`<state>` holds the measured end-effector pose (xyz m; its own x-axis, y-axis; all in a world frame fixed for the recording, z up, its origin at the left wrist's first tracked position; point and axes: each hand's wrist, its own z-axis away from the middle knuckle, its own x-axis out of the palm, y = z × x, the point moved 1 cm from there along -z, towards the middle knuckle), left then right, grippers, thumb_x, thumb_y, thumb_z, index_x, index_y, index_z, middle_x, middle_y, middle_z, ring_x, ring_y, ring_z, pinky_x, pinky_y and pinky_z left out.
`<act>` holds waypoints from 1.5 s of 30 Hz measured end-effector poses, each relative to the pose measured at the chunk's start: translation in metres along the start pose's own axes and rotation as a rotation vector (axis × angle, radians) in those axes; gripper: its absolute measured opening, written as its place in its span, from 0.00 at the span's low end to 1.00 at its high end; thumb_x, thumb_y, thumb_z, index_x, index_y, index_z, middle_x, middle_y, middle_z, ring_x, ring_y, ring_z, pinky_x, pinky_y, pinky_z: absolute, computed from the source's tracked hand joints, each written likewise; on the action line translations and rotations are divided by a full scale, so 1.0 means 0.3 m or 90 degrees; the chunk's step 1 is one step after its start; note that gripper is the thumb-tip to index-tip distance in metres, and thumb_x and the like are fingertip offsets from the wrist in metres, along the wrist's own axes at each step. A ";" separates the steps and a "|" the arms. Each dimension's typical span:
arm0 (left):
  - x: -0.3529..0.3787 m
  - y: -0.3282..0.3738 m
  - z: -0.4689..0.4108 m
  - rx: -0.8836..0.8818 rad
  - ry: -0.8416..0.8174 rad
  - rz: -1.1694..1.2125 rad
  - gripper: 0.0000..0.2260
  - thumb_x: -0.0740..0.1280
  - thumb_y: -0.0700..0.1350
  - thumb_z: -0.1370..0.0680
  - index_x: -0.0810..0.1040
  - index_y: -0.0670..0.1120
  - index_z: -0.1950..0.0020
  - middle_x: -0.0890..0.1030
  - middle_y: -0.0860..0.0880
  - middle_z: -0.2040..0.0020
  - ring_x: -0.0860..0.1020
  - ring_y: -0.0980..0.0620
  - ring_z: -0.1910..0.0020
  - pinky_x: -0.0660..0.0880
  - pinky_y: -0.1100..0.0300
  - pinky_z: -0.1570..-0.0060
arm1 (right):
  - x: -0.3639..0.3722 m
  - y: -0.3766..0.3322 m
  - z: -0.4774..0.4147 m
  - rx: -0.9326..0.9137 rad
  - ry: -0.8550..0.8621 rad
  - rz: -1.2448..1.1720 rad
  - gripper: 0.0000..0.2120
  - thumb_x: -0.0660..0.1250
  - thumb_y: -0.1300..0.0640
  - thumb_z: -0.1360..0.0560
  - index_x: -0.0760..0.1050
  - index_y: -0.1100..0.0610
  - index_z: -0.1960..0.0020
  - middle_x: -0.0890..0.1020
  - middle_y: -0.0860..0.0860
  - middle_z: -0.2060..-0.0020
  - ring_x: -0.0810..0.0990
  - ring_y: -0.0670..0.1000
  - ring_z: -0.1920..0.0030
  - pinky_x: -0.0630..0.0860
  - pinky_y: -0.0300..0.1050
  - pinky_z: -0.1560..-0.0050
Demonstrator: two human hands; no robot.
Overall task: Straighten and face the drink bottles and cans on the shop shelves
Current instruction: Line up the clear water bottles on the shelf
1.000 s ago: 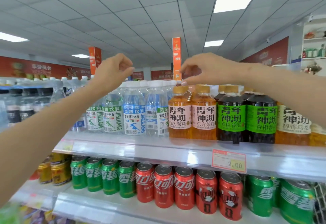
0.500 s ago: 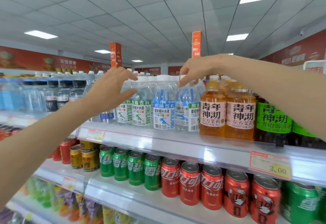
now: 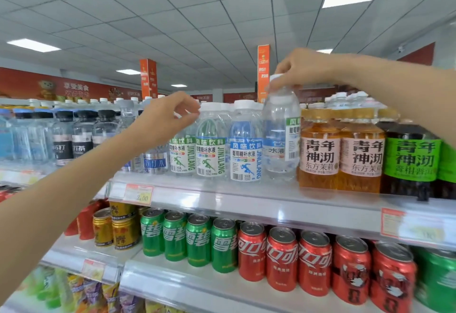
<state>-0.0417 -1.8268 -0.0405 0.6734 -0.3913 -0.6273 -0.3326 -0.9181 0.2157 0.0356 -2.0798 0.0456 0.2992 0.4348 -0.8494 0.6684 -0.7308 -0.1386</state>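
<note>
Clear glucose-drink bottles with white caps stand in a row on the top shelf [image 3: 246,196]. My right hand [image 3: 299,69] grips the white cap of one clear bottle [image 3: 280,137], which sits a little higher than its neighbours with its label turned partly sideways. My left hand [image 3: 164,118] is curled at the top of a green-labelled bottle [image 3: 181,155] at the left of the row; its cap is hidden behind my fingers. A blue-labelled bottle [image 3: 245,157] and another green-labelled bottle [image 3: 211,155] face forward between them.
Orange tea bottles [image 3: 340,157] and dark green-labelled bottles [image 3: 414,159] stand to the right. Soda-water bottles [image 3: 81,140] fill the left. Below are gold cans [image 3: 118,231], green cans [image 3: 187,241] and red cola cans [image 3: 298,261]. Price tags [image 3: 138,194] hang on the shelf edge.
The view swung left along the shelf. My right hand left the orange tea bottles and took a clear bottle by its cap, raising it. My left hand closed in on a green-labelled bottle's top.
</note>
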 end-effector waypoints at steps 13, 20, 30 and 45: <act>0.165 0.253 0.068 -0.130 -0.130 0.380 0.28 0.71 0.61 0.34 0.68 0.50 0.41 0.76 0.57 0.52 0.75 0.62 0.54 0.70 0.68 0.59 | -0.058 -0.203 0.012 0.048 0.095 -0.045 0.25 0.71 0.36 0.37 0.78 0.59 0.60 0.74 0.52 0.73 0.70 0.50 0.70 0.64 0.41 0.65; 0.107 0.117 0.174 -0.225 -0.012 0.403 0.22 0.74 0.53 0.35 0.73 0.47 0.46 0.79 0.54 0.56 0.76 0.61 0.60 0.67 0.68 0.65 | 0.023 -0.293 0.007 -0.034 -0.002 -0.101 0.27 0.63 0.33 0.32 0.79 0.57 0.54 0.82 0.51 0.63 0.78 0.46 0.63 0.72 0.39 0.57; -0.001 -0.202 0.371 -0.337 0.106 0.361 0.23 0.74 0.50 0.34 0.73 0.46 0.43 0.78 0.55 0.55 0.75 0.61 0.56 0.68 0.62 0.58 | 0.217 -0.302 -0.162 -0.097 -0.035 0.027 0.24 0.68 0.43 0.28 0.74 0.57 0.39 0.76 0.46 0.49 0.76 0.48 0.50 0.73 0.44 0.47; -0.006 -0.291 0.415 -0.281 0.126 0.344 0.28 0.72 0.59 0.43 0.74 0.53 0.46 0.80 0.54 0.52 0.77 0.56 0.51 0.70 0.56 0.53 | 0.240 -0.322 -0.255 0.043 -0.261 0.109 0.18 0.70 0.38 0.32 0.79 0.53 0.57 0.84 0.52 0.59 0.81 0.49 0.60 0.71 0.44 0.54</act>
<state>-0.0961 -1.7381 -0.1515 0.6111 -0.7635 -0.2090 -0.3836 -0.5166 0.7655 0.0447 -1.9376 0.0368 0.0990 0.0699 -0.9926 0.5828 -0.8126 0.0009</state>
